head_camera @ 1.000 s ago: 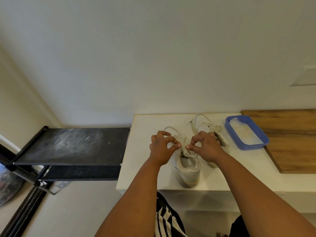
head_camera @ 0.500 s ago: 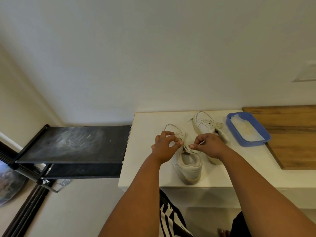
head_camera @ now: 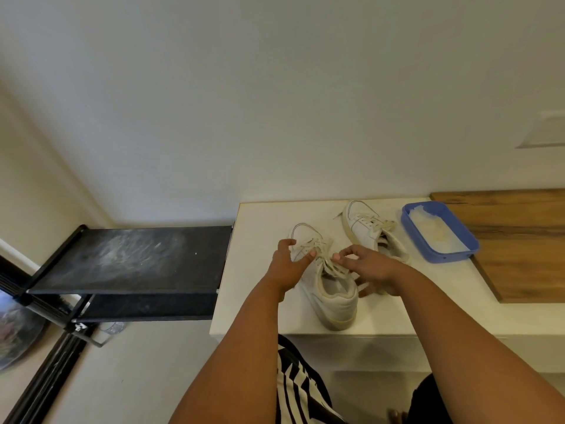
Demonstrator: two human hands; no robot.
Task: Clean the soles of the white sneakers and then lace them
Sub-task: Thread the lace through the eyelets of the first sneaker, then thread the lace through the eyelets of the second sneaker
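A person stands at a white countertop (head_camera: 263,301), seen from above, with both forearms reaching forward over it. Near the front edge of the counter sits a white sneaker (head_camera: 328,286), upright, heel toward the person and toe pointing toward the back wall. The left hand (head_camera: 289,263) rests against the left side of this sneaker, its fingers curled around the cream shoelace (head_camera: 318,246) over the tongue. The right hand (head_camera: 365,266) is on the sneaker's right side, thumb and forefinger pinching the same lace near its middle. A second white sneaker (head_camera: 365,229) lies just behind and to the right, closer to the back edge, laced, its toe toward the wall. Beside that one, toward the right, is a blue plastic tub (head_camera: 440,232) holding whitish liquid, partly overlapping a wooden board (head_camera: 519,240). A black rack (head_camera: 131,258) stands left of the counter.
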